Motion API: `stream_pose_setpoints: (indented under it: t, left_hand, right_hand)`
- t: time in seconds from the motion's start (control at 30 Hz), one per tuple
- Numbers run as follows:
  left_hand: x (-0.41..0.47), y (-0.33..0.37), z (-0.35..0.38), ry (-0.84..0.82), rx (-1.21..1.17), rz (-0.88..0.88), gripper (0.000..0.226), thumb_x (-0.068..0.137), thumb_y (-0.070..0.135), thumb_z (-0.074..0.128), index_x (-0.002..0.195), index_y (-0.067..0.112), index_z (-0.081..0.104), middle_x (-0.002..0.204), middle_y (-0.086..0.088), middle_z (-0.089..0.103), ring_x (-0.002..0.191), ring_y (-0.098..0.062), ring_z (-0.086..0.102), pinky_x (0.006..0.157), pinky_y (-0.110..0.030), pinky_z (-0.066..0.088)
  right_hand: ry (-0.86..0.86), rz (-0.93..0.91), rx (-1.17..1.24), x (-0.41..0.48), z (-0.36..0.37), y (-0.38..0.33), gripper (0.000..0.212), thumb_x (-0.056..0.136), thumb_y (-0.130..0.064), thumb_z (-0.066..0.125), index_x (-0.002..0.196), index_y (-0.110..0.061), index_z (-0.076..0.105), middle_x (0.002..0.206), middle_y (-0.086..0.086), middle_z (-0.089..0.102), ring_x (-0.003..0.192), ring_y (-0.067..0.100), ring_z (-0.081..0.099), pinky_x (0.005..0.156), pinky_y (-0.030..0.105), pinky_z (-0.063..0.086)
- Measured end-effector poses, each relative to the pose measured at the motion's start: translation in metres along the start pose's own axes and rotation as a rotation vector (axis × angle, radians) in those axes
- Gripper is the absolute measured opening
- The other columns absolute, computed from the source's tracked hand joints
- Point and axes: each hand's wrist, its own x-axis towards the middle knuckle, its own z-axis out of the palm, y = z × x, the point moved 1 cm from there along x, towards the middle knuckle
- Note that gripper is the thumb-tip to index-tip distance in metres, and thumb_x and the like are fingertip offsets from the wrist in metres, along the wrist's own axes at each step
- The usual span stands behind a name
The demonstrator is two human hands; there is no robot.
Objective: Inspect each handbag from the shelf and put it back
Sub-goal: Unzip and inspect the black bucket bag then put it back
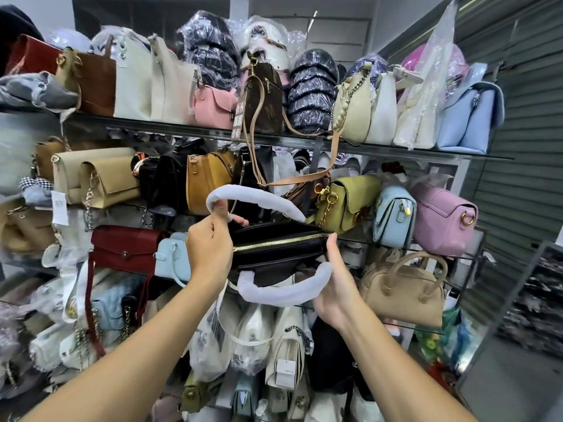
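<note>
1. In front of the shelf (426, 150), the black handbag (274, 254) lies zip-up; its long axis runs 9 to 3 o'clock.
2. The left hand (210, 248) grasps the 9 o'clock end and pinches a wrapped handle; the right hand (335, 287) clasps the 3 o'clock end.
3. Both hands are equally near; the shelf lies at 12 o'clock.

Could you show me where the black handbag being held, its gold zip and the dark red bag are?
black handbag (274, 257), head view, dark side panel under the zip.
gold zip (283, 241), head view, middle of the teeth.
dark red bag (122, 243), head view, its front flap.
</note>
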Motion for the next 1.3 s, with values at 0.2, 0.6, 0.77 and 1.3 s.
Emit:
stream_pose_setpoints:
  t: [0.2,0.6,0.77,1.3]
  left_hand:
    - [-0.006,0.001,-0.002,-0.032,0.047,0.068,0.062,0.104,0.057,0.037,0.063,0.029,0.075,0.059,-0.001,0.069,0.05,-0.012,0.051,0.056,-0.039,0.038]
    - [0.0,-0.009,-0.018,-0.212,0.161,-0.116,0.068,0.098,0.068,0.034,0.075,0.018,0.074,0.055,0.005,0.055,0.052,-0.015,0.04,0.054,-0.031,0.032]
    - [0.01,-0.01,-0.033,-0.274,0.668,-0.101,0.085,0.09,0.08,0.038,0.08,0.004,0.075,0.074,-0.007,0.073,0.073,-0.019,0.063,0.069,-0.037,0.049]
    - [-0.004,-0.011,-0.031,-0.449,0.628,-0.133,0.01,0.086,0.03,0.073,0.082,0.022,0.067,0.081,0.012,0.067,0.086,-0.012,0.063,0.063,-0.024,0.042]
  right_hand:
    - [0.106,-0.098,-0.061,-0.003,0.013,-0.022,0.049,0.1,-0.066,0.037,0.131,-0.042,0.065,0.126,0.002,0.073,0.103,0.022,0.075,0.088,0.043,0.059]
    - [0.085,-0.026,0.094,0.003,-0.002,-0.027,0.067,0.104,-0.065,0.02,0.146,-0.027,0.055,0.136,0.013,0.066,0.119,0.034,0.063,0.088,0.055,0.053]
    - [0.215,-0.031,0.063,0.01,-0.013,-0.024,0.068,0.103,-0.066,0.023,0.132,-0.022,0.066,0.131,0.017,0.068,0.114,0.037,0.065,0.089,0.056,0.055]
    - [0.335,-0.07,0.012,-0.001,-0.005,-0.012,0.07,0.105,-0.063,0.027,0.12,-0.013,0.074,0.118,0.016,0.071,0.109,0.036,0.067,0.084,0.062,0.057]
